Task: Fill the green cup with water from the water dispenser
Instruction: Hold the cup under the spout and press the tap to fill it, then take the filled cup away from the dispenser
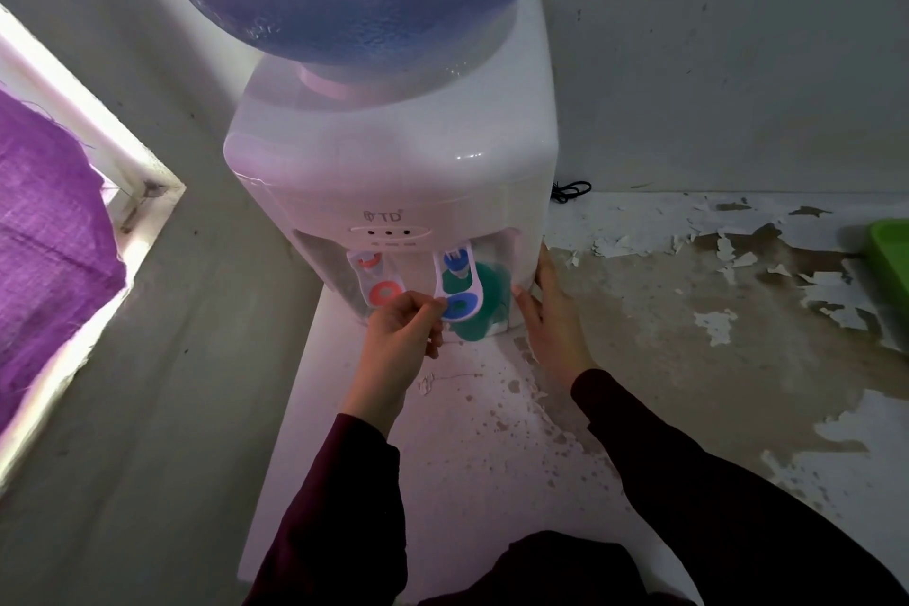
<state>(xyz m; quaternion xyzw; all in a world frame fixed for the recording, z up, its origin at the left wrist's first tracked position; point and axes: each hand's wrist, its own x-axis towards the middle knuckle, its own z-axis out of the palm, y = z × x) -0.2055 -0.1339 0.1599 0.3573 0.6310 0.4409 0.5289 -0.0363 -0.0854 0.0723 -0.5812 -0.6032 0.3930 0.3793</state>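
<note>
We see the green cup point(484, 305) standing in the water dispenser point(393, 172) recess under the blue tap lever point(455, 285), between our two hands. Our left hand point(403, 330) curls narrow, fingertips pinching that lever's lower end; the red lever point(376, 281) sits just left of it. Our right hand point(551, 315) lies flat and open against the dispenser's right corner, holding nothing. Beneath both hands runs a white counter point(492, 433) with badly peeling paint, backed by a grey wall point(738, 64). Far left hangs purple cloth point(44, 236).

purple cloth point(44, 231) at left, green tray point(891, 256), black cord point(570, 190)
</note>
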